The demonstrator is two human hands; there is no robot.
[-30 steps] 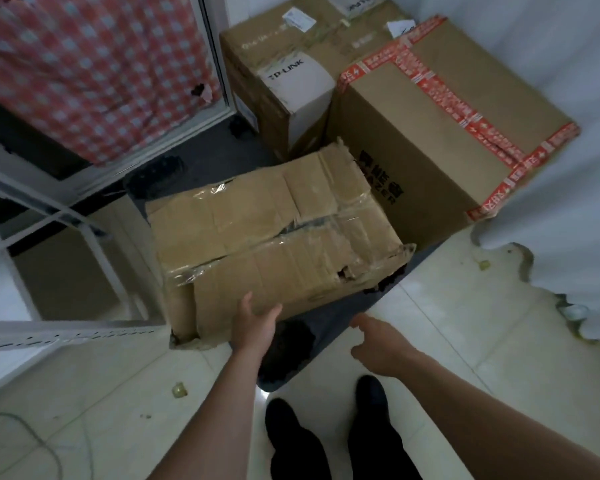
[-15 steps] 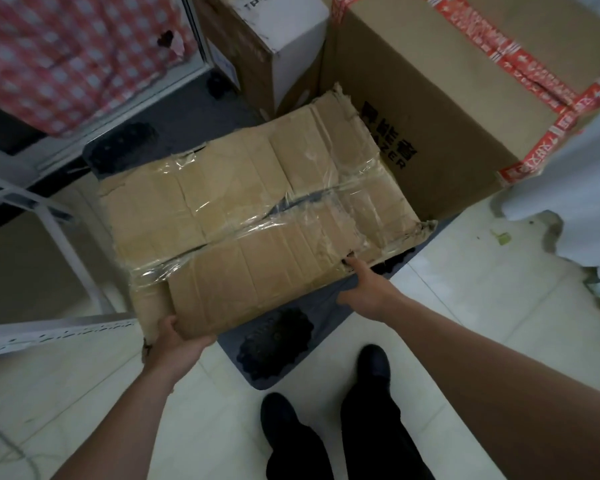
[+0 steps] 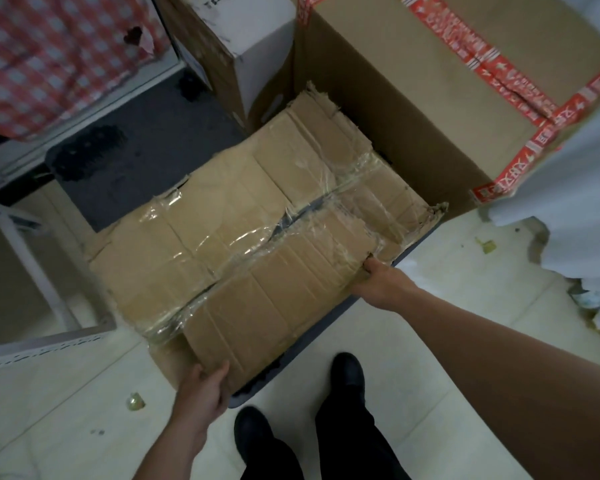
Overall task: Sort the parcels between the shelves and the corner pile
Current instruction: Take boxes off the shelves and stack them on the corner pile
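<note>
A worn, crumpled cardboard parcel [image 3: 257,244] wrapped in clear tape fills the middle of the view, over a dark floor mat [image 3: 146,157]. My left hand [image 3: 203,386] grips its near left corner, thumb on top. My right hand [image 3: 378,282] holds its near right edge, fingers curled under the torn flap. Behind it in the corner stands a large brown box with red tape [image 3: 430,81], and left of that a brown box with a white panel [image 3: 243,39].
A white metal shelf frame [image 3: 39,282] stands at the left. A red checked cloth [image 3: 56,53] hangs at the upper left, a white sheet [image 3: 575,209] at the right. My dark shoes [image 3: 347,372] stand on the pale tile floor, which has small scraps.
Both hands went from reaching to holding the parcel's near corners. My left hand shifted further right along the near edge, and the parcel looks larger and closer in view.
</note>
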